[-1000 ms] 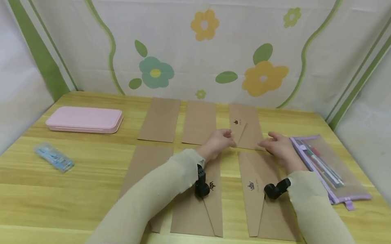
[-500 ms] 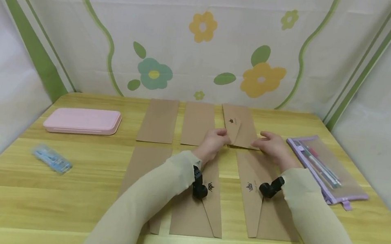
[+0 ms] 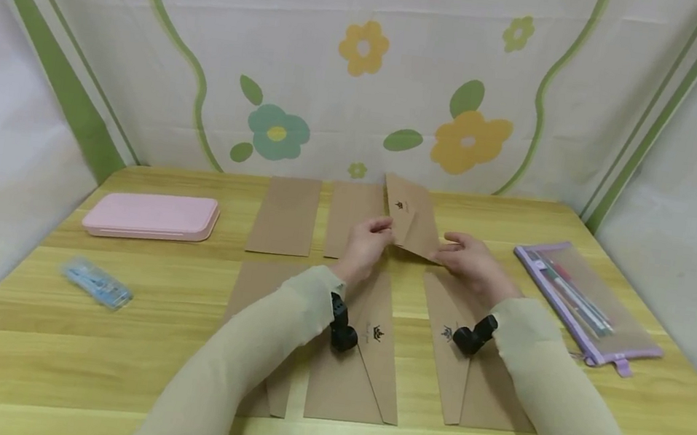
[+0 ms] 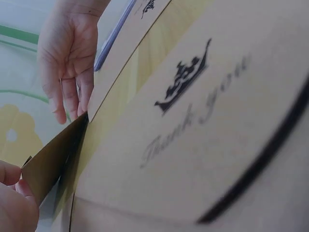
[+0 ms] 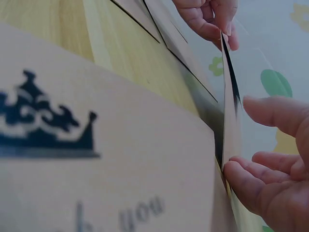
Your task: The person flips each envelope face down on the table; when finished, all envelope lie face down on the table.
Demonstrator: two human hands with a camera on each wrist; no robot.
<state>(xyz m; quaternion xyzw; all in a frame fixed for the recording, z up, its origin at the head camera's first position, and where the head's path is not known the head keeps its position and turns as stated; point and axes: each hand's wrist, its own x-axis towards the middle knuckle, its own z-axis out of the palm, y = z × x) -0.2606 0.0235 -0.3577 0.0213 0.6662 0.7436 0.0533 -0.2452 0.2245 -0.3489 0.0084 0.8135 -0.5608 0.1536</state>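
A brown paper envelope [image 3: 422, 220] with a small crown print is raised and tilted at the back right of the envelope rows. My left hand [image 3: 364, 252] pinches its near left corner between thumb and fingers. Against its near right edge rest the fingertips of my right hand [image 3: 477, 267]; in the right wrist view the thumb of the right hand [image 5: 275, 169] stands apart from the paper. Below the hands lie a middle front envelope [image 3: 342, 389] and a right front envelope [image 3: 493, 398], both with crown prints. "Thank you" is legible on an envelope [image 4: 193, 125] in the left wrist view.
Two plain envelopes, a left one [image 3: 285, 216] and a middle one [image 3: 349, 210], lie in the back row. Left are a pink case [image 3: 150, 213] and a clear packet with blue contents [image 3: 97, 282]. A purple-edged pen pouch [image 3: 615, 304] lies right.
The back right envelope has risen from the table and shifted left, partly over the back middle one. Both hands have moved left with it.
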